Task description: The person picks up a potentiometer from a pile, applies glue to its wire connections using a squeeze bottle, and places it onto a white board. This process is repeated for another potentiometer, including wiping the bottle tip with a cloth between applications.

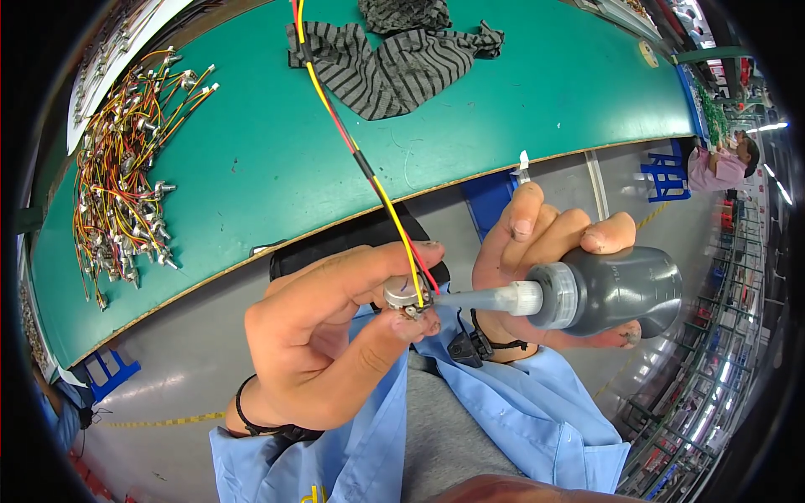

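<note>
My left hand [335, 327] pinches a potentiometer [402, 293], a small round metal part, between thumb and forefinger. Red, black and yellow wires [369, 172] rise from its terminals and run up past the far edge of the view. In my right hand [537, 226] lies a squeeze bottle [629, 289] filled with dark liquid, tipped on its side. Its narrow nozzle [478, 299] points left, and the tip is at the potentiometer's terminals; whether it touches them I cannot tell. Both hands are in front of the table's near edge, over my lap.
A green-topped table [243, 193] spans the far side. On its left lies a heap of wired potentiometers [126, 184]. A striped grey cloth [394, 71] sits at the back. Blue stools [667, 176] stand on the floor, and a person in pink [717, 168] is at the far right.
</note>
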{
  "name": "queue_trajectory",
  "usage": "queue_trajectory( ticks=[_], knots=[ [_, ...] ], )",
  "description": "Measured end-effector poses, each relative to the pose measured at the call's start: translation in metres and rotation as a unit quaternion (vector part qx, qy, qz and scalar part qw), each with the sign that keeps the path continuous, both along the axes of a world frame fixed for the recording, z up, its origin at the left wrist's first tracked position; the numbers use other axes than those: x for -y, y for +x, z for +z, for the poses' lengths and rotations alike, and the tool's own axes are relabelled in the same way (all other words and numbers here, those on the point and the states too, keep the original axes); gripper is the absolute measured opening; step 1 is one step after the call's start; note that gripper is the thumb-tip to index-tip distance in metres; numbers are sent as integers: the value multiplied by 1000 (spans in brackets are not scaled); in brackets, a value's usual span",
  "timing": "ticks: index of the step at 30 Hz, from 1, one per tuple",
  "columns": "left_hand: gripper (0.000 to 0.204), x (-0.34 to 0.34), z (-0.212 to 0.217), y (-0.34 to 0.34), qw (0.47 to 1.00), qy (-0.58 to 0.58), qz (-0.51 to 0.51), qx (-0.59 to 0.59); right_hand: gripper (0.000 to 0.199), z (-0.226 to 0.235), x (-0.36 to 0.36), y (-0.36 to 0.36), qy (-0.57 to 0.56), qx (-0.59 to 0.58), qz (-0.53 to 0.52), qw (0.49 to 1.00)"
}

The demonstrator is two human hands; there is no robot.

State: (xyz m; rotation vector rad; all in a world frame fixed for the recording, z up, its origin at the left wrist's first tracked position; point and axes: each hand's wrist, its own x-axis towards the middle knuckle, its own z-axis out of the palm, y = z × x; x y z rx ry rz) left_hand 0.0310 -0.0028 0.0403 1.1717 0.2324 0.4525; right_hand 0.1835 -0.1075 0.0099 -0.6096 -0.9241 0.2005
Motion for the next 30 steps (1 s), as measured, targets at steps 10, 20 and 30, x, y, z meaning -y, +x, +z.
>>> queue_trajectory(
  ticks=[10, 20, 30],
  knots=[
    [31, 1, 1, 0, 1000, -9, -10, 2, 66, -2, 3, 1, 4, -2, -6, 1000],
    [30, 2, 0, 1, 1000, -14, -10, 4, 65, -2, 4, 2, 5, -2, -9, 1000],
    [35, -3, -4, 2, 998, -14, -52, 34, 68, -6, 12, 7, -15, 7, 26, 1000]
  ],
)
